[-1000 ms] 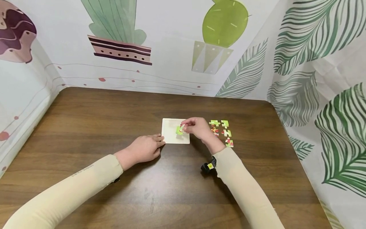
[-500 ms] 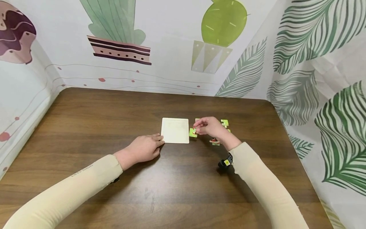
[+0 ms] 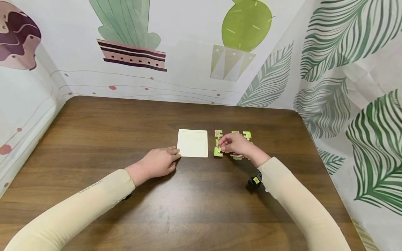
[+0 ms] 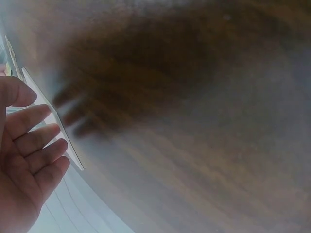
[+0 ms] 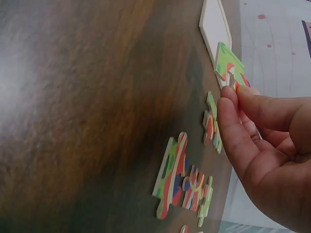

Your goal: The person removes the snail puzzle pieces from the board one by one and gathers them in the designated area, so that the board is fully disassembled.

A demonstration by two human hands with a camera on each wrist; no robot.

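A square cream puzzle board (image 3: 192, 143) with a raised rim lies flat on the table, its inside bare. My left hand (image 3: 159, 162) lies beside its near left corner, fingers extended and touching the edge; the left wrist view shows those fingers (image 4: 43, 150) along the rim. To the right of the board, my right hand (image 3: 237, 143) pinches a green jigsaw piece (image 5: 227, 60) with red and white marks between thumb and fingers. Loose jigsaw pieces (image 3: 218, 133) lie around and under that hand, some partly hidden by it.
More jigsaw pieces (image 5: 171, 174) sit in rough columns, including a green one (image 3: 247, 134) at the upper right. The brown wooden table (image 3: 125, 118) meets a patterned wall covering (image 3: 188, 52) at the back and sides.
My right hand has moved from above the board to the right, carrying the jigsaw piece, then slightly nearer me among the loose pieces. The left hand has stayed put.
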